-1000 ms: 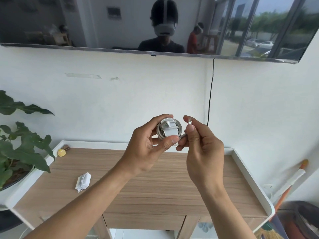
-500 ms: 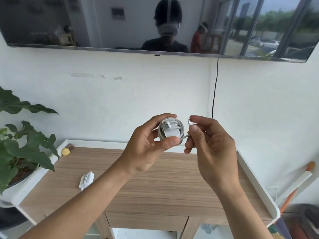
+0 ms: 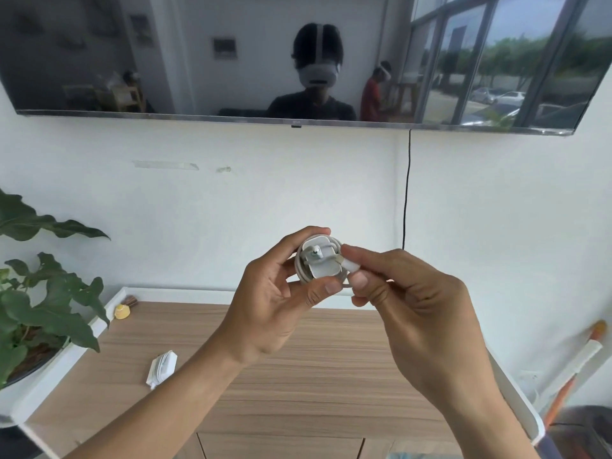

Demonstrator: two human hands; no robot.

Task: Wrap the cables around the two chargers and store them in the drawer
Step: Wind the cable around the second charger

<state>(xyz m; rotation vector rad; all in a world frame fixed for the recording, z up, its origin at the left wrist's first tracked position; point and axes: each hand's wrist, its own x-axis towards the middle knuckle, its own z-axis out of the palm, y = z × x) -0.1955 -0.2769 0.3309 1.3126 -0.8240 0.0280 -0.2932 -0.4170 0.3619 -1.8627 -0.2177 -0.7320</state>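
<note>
The left hand point(image 3: 265, 306) holds a charger point(image 3: 319, 258) up in front of the wall, thumb under it and fingers over the top, with the cable point(image 3: 303, 270) coiled around its body. The right hand point(image 3: 414, 306) pinches the cable's plug end point(image 3: 347, 264) between thumb and forefinger, just right of the left grip and touching the coil. Both grips are narrow and loaded: the left on the charger, the right on the plug.

The likely trouble is the coil springing loose. The cable looks stiff and the loops are held only by the left fingers, so if the plug is let go before it is tucked under a loop, the last turns may unwind. Pushing the plug in hard could also drag neighbouring loops off the charger's edge, or bend the cable sharply at the plug. The charger hangs above the worktop point(image 3: 331, 376), held only by thumb and fingertips, so a slip would drop it there.

Count: two chargers, one in the left grip and a second point(image 3: 162, 366) lying on the worktop well below and left of it, apparently already wrapped, though it is too small to be sure. Two hands. One drawer front point(image 3: 278, 446) shows at the bottom edge, shut.
</note>
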